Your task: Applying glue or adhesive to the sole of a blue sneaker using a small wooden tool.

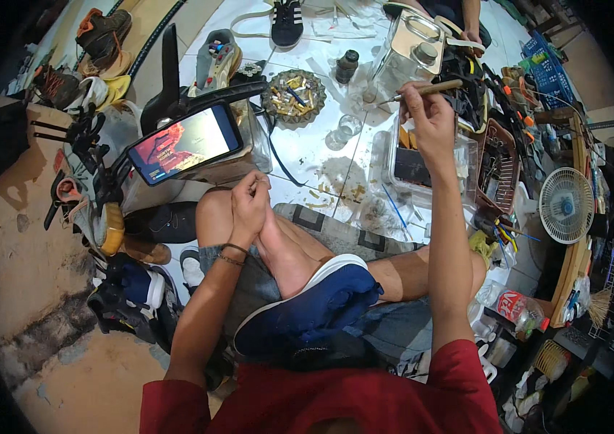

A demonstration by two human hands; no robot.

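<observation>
My right hand [430, 116] grips a slim wooden-handled tool [446, 86], probably a brush, its tip near a small glass container [369, 94] beside a metal can [408, 47]. Below that hand is a clear plastic box [397, 166] with dark and tan items. My left hand [250, 195] has its fingers curled round the front of my bare foot [285, 267]. A navy shoe with a white sole [300, 315] lies across my lap. A phone showing a red map [184, 143] stands at left of centre, near an ashtray full of butts [292, 96].
Shoes [104, 40] crowd the left side. A dark bottle [347, 66] and a glass [349, 126] stand on the tiled floor [321, 166]. A co-worker's hand [472, 43] is at the top. A basket of tools [495, 166], a fan [566, 205] and a plastic bottle [513, 307] are at right.
</observation>
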